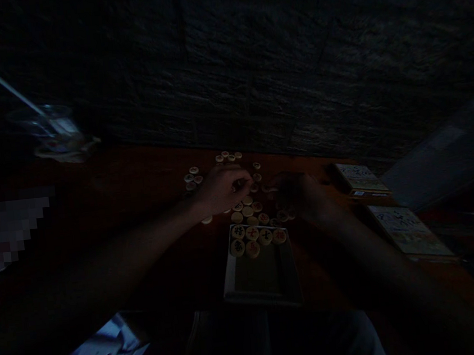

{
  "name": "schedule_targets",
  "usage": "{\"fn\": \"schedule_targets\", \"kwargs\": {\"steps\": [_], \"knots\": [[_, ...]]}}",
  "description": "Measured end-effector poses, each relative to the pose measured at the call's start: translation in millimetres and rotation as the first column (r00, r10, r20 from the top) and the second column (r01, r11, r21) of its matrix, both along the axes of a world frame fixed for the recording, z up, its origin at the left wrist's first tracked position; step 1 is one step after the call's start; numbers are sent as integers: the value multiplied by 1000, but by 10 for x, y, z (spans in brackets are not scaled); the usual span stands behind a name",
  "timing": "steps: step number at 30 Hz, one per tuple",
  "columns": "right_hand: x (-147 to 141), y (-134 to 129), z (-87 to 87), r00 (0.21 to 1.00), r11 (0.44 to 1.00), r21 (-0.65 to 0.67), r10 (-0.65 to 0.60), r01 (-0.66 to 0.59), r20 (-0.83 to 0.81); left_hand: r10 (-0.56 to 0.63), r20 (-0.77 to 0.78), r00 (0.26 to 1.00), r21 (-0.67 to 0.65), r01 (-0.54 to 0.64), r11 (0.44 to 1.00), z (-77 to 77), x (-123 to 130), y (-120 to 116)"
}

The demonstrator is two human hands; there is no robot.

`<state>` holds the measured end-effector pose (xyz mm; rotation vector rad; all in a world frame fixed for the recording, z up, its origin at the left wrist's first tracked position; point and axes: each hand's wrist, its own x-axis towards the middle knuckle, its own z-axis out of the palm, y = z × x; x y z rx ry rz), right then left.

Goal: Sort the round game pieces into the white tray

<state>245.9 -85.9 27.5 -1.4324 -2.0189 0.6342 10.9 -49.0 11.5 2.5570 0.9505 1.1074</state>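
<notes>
Round wooden Chinese chess pieces (247, 211) lie loose on a dark reddish-brown table. My left hand (225, 187) hovers among them, thumb and forefinger curled together in a pinch. Whether a piece sits in that pinch is hidden. Across from it, my right hand (300, 190) is in deep shadow, its fingers pointing left. One chess piece (268, 189) shows at its fingertips, but I cannot see whether they grip it. Nearer to me is a shallow open box (230, 280). Several pieces with red or black characters (251, 233) lie in rows along its far end.
Two flat printed boxes (362, 177) lie at the table's right side. At far left, a clear glass (51, 126) with a straw rests on a coaster. A rough stone wall (224, 60) rises behind the table. My legs (288, 339) are below its near edge.
</notes>
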Motion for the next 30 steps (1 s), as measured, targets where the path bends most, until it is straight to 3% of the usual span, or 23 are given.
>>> {"fn": "schedule_targets", "kwargs": {"steps": [3,6,8,10,13,15,19,24,30], "knots": [[-75,17,142,974,1000,-14,-3,0,-226,-35,143,989,-140,56,989,8,28,-46],[-254,59,236,868,994,-88,17,-69,-496,-63,354,933,-325,186,927,29,54,-95],[-384,83,227,798,990,-88,39,-115,-601,-36,446,894,-398,234,887,41,59,-118],[-478,87,162,765,994,-67,21,-84,-644,1,486,874,-434,240,869,44,54,-134],[-509,51,26,752,999,-47,-34,4,-658,18,502,865,-441,238,866,26,49,-154],[-470,13,-42,786,999,-17,-36,33,-617,6,485,874,-412,223,884,8,52,-169],[-383,-48,-84,829,1000,5,-21,29,-559,-12,351,936,-338,138,931,-12,56,-216],[-418,-89,-62,773,996,-84,-66,16,-631,17,212,977,-265,40,964,-12,50,-307],[-440,-83,-46,671,994,-90,-30,-55,-741,45,351,935,-302,68,951,18,95,-368]]}}
